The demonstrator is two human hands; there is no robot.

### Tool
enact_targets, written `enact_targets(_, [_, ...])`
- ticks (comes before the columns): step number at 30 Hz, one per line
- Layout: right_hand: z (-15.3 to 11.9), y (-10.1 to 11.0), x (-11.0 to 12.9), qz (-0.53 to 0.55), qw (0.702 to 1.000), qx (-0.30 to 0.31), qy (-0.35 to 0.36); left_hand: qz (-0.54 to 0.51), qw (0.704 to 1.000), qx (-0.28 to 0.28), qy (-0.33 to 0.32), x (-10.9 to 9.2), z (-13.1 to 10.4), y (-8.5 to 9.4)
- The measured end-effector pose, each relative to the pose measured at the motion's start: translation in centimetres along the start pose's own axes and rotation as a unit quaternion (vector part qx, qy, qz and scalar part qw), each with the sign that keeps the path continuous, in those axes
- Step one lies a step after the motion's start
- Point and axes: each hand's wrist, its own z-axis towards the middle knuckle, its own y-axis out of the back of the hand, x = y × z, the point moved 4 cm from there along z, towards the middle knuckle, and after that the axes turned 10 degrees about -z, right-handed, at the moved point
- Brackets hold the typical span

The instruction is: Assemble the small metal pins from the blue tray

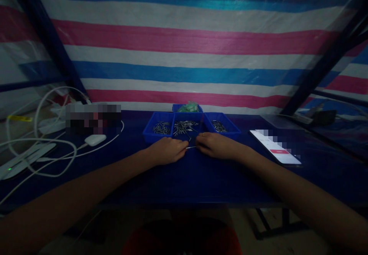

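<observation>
My left hand [169, 150] and my right hand [215, 145] meet near the middle of the blue table, both with fingers closed. Between their fingertips runs a thin, shiny metal rod [191, 147], its ends hidden in the fingers. Just beyond the hands stand blue bins: the left bin [147, 129] and the right bin [234, 129] hold many small metal pieces. In the middle bin [202, 122] lies a loose heap of slim metal pieces [184, 127]. The exact kind of these pieces is too small and dark to tell.
Behind the bins sits another blue bin [174, 108] with a green plastic bag [189, 107]. A lit phone [274, 147] lies to the right. White cables [71, 157], a white charger [95, 140] and a power strip [27, 159] crowd the left. A striped sheet [184, 71] hangs behind.
</observation>
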Motion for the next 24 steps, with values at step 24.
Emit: enact_targets(24, [-0.13, -0.12, -0.2, 0.034, 0.999, -0.013, -0.006, -0.014, 1.0, 0.008, 0.008, -0.02, 0.03, 0.01])
